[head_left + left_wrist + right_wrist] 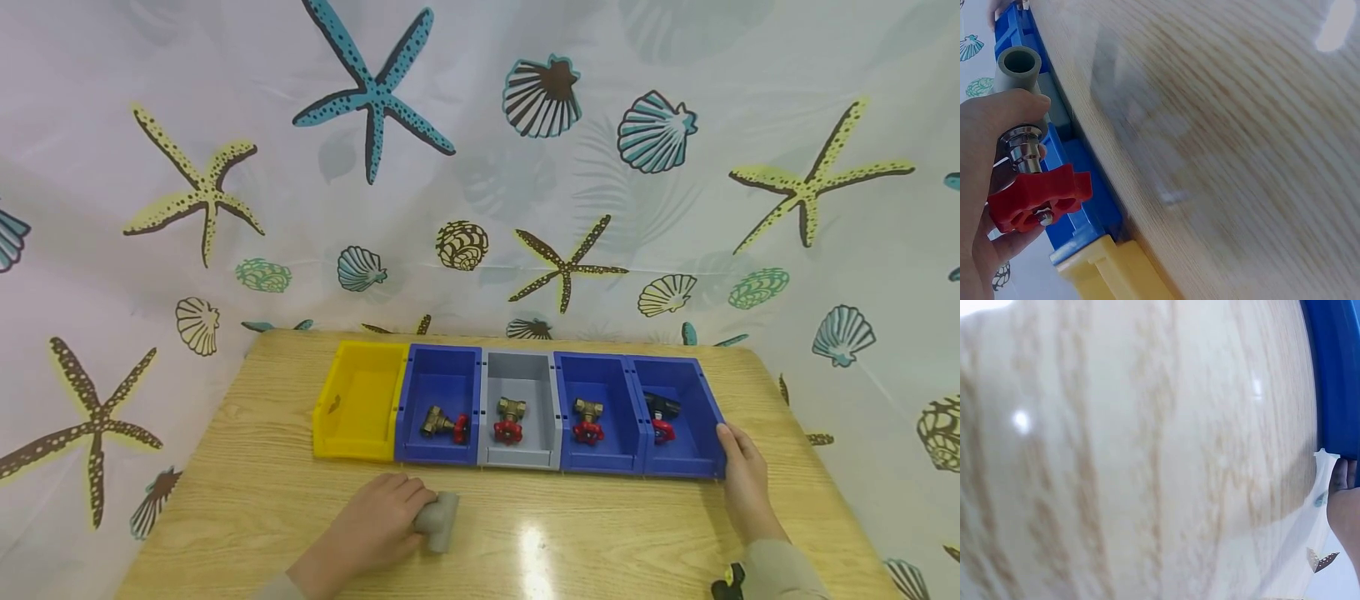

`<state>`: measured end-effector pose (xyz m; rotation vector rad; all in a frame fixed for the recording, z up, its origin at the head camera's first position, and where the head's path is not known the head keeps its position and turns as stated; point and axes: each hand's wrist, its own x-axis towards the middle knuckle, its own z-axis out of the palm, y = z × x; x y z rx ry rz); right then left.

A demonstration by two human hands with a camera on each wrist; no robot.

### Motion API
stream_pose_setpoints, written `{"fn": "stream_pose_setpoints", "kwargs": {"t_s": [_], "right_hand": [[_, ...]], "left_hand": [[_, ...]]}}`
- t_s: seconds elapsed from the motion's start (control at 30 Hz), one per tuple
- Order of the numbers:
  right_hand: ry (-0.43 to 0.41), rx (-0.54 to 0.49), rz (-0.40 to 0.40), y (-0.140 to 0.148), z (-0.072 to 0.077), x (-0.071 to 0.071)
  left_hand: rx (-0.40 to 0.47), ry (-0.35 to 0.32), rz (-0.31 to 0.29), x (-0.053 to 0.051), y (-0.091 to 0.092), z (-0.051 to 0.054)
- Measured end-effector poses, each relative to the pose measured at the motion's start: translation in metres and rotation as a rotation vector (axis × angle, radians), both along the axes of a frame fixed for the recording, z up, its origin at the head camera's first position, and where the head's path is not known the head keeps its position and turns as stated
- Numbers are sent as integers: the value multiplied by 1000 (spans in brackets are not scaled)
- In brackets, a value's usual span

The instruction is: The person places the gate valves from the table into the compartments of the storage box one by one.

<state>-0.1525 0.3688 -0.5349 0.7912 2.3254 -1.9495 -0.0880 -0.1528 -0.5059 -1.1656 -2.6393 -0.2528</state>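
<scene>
My left hand grips a grey plastic pipe valve above the table, in front of the bins. In the left wrist view the valve's open pipe end, chrome stem and red handwheel show, with the thumb over its grey body. My right hand touches the outer right side of the rightmost blue bin. The right wrist view catches only part of that hand against the blue wall. Inside this bin lies a black valve with a red handle.
Left of that bin, joined in a row, stand a yellow bin, a blue bin, a grey bin and another blue bin. Brass valves with red handwheels lie in the middle ones. A patterned curtain surrounds the wooden table.
</scene>
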Motion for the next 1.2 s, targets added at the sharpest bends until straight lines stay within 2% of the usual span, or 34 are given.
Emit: {"fn": "stream_pose_setpoints", "kwargs": {"t_s": [0.1, 0.33, 0.43, 0.8, 1.0, 1.2], "right_hand": [[-3, -17, -10, -1, 0, 0], [-10, -9, -20, -1, 1, 0], [-13, -14, -29, -2, 2, 0], [-22, -2, -16, 0, 1, 1], [-23, -10, -12, 0, 0, 1], [-26, -31, -17, 0, 0, 1]], "left_hand": [[34, 29, -1, 1, -7, 1], [85, 74, 31, -1, -20, -4], [105, 93, 32, -3, -25, -2], [82, 110, 74, -12, -42, 13], [86, 148, 93, -21, -52, 21], [63, 155, 112, -31, -58, 28]]}}
